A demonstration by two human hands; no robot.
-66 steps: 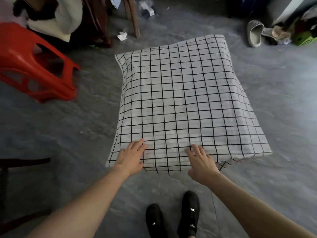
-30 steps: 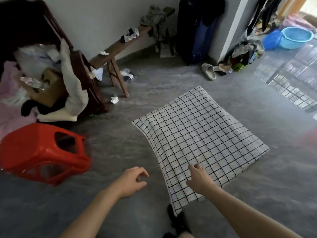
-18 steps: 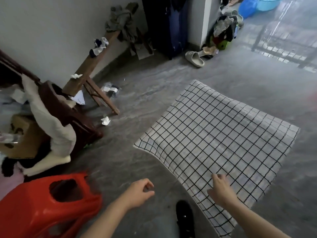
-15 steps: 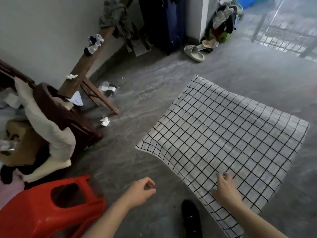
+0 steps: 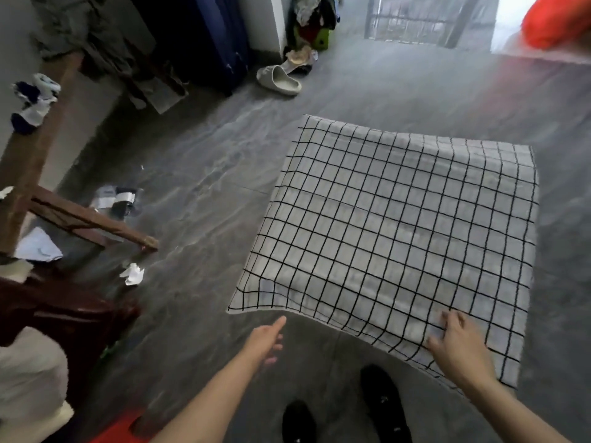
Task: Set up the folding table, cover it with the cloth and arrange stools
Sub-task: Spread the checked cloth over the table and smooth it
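Room: grey floor (image 5: 208, 174) with clutter along the wall, and the table standing on it out in the open.
Right hand: my right hand (image 5: 460, 350) lies on the cloth (image 5: 403, 231) near its nearest edge, fingers spread and fairly straight, pressing or touching the fabric; I can't see them curled round any fold.
Left hand: my left hand (image 5: 265, 342) hangs in the air just beside the cloth's near-left corner, fingers straight and pointing ahead, holding nothing and not touching the cloth.
Cloth: checked, spread flat over the tabletop, with its edges drooping over the sides; the near-left corner of it hangs free.
Table: hidden entirely under the cloth, so I judge it unfolded only from the flat, raised shape.
Stools: a red stool (image 5: 118, 428) shows as a sliver well left of the cloth, at the bottom of the view by my left forearm; another red shape (image 5: 556, 22), blurred, sits far beyond the cloth's far-right corner, and I can't tell what it is.
Done: by my reading, table up and cloth on.
Left: the cloth may want a last smoothing; the stools are not yet at the table, so arranging them is the main job ahead.
Elsewhere: a wooden bench (image 5: 38, 145) and a slipper (image 5: 279, 82) lie left of and beyond the cloth; my shoes (image 5: 385, 410) stand just short of it.
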